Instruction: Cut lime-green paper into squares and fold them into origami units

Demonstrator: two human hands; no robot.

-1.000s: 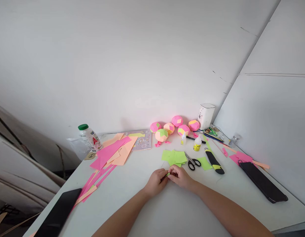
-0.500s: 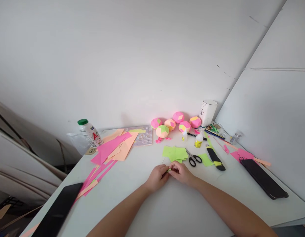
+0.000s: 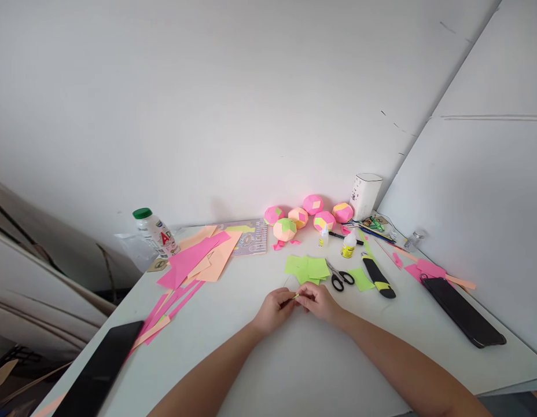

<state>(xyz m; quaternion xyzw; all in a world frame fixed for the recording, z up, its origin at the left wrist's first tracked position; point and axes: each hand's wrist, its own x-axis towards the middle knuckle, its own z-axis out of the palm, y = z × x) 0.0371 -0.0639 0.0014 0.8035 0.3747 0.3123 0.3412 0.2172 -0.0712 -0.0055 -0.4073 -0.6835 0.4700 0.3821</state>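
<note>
My left hand (image 3: 275, 311) and my right hand (image 3: 317, 300) meet over the white table, fingertips pinched on a small piece of green paper (image 3: 296, 296). Most of that piece is hidden by the fingers. Just beyond the hands lie several green paper squares (image 3: 309, 269), overlapping. Black-handled scissors (image 3: 340, 278) rest against their right side, with another green paper sheet (image 3: 361, 280) beside the handles. A black and yellow utility knife (image 3: 378, 278) is farther right.
Faceted paper balls (image 3: 312, 204) sit by the wall, near glue bottles (image 3: 348, 245) and a white container (image 3: 366, 196). At left are pink and orange papers (image 3: 192, 260), a white bottle (image 3: 158, 234) and a black tablet (image 3: 99, 370). A dark phone case (image 3: 463, 310) lies right.
The fingers have shifted slightly on the small green paper, and a thin strip of it now shows between the fingertips. The head view has moved a little.
</note>
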